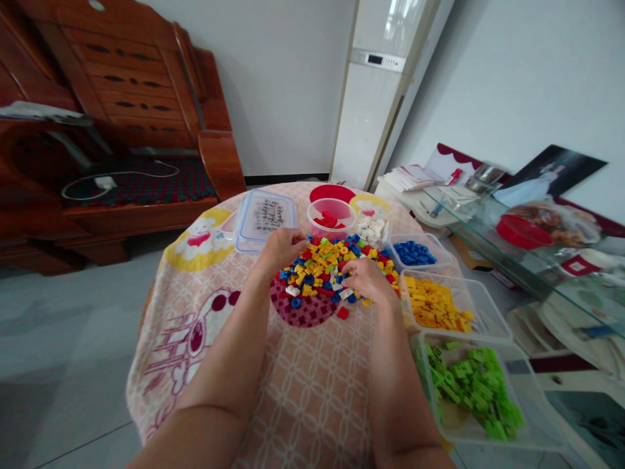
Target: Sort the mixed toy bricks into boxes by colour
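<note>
Head view, bricks (323,262), patterned tablecloth (312,384), wooden bench (131,78)

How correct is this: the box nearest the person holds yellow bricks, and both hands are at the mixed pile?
Yellow is wrong: the head view shows green bricks in that box; left hand and right hand are at the mixed pile.
</note>
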`<action>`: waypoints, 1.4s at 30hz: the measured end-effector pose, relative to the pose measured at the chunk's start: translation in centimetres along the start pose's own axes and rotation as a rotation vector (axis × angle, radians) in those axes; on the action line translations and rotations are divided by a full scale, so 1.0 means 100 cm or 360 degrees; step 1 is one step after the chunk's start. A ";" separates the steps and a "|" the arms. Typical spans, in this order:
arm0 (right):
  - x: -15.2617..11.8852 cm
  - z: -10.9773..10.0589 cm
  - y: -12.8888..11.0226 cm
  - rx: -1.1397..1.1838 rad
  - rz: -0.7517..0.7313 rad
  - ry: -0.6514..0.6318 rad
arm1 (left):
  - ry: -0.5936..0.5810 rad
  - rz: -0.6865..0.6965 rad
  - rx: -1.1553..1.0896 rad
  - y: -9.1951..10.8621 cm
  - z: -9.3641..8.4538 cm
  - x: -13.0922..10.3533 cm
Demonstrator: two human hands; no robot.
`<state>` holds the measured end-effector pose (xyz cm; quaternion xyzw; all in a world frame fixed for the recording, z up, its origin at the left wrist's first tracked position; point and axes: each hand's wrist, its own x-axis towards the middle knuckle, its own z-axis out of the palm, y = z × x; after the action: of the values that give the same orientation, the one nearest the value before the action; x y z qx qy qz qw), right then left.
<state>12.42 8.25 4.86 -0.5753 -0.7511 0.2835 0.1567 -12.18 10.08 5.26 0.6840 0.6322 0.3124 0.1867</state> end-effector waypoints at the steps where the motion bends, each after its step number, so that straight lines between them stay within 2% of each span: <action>1: 0.001 0.000 0.000 -0.0114 -0.0009 0.0012 | 0.0003 -0.0009 -0.0005 -0.002 0.001 0.001; 3: 0.002 0.001 0.001 -0.0237 -0.0006 0.0054 | -0.0011 -0.0010 -0.0007 -0.005 0.003 0.002; 5: 0.003 0.002 0.003 -0.0197 -0.0010 0.0071 | -0.0037 0.0005 -0.0004 -0.006 0.004 0.002; 11: 0.001 0.005 0.011 0.0501 0.0045 0.0025 | -0.0036 0.0052 0.0002 -0.004 0.005 0.001; 14: -0.001 0.000 0.012 0.0798 0.0097 0.0106 | -0.0018 0.0049 0.0031 -0.003 0.006 0.001; 16: -0.001 -0.003 0.014 0.0950 0.0092 0.0248 | -0.0017 0.0048 0.0048 -0.003 0.006 0.001; 19: 0.005 -0.005 0.020 0.1214 0.0133 0.0571 | -0.0046 0.0046 0.0045 -0.001 0.006 0.001; 23: 0.016 -0.006 0.035 0.1548 0.0261 0.1136 | -0.0061 0.0042 0.0055 0.000 0.005 0.001; 27: 0.020 -0.011 0.052 0.1680 0.0360 0.1649 | -0.0044 0.0039 0.0068 0.001 0.006 0.001; 29: 0.020 -0.013 0.057 0.1683 0.0375 0.1803 | -0.0055 0.0037 0.0054 0.001 0.006 0.001; 31: 0.020 -0.014 0.059 0.1663 0.0379 0.1857 | -0.0076 0.0038 0.0039 0.002 0.006 0.000; 34: 0.018 -0.014 0.053 0.1604 0.0373 0.1718 | -0.0086 0.0031 0.0025 0.002 0.006 0.000; 36: 0.015 -0.013 0.045 0.1510 0.0343 0.1497 | -0.0082 0.0026 0.0019 0.002 0.006 -0.001; 38: 0.009 -0.012 0.035 0.1371 0.0265 0.1144 | -0.0075 0.0032 0.0016 0.001 0.006 0.000; 42: -0.001 -0.006 0.016 0.1017 0.0083 0.0265 | -0.0054 0.0050 0.0029 -0.001 0.006 0.001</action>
<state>14.06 8.58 4.36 -0.5374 -0.5938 0.4606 0.3827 -11.86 10.27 4.77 0.7009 0.6208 0.2978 0.1862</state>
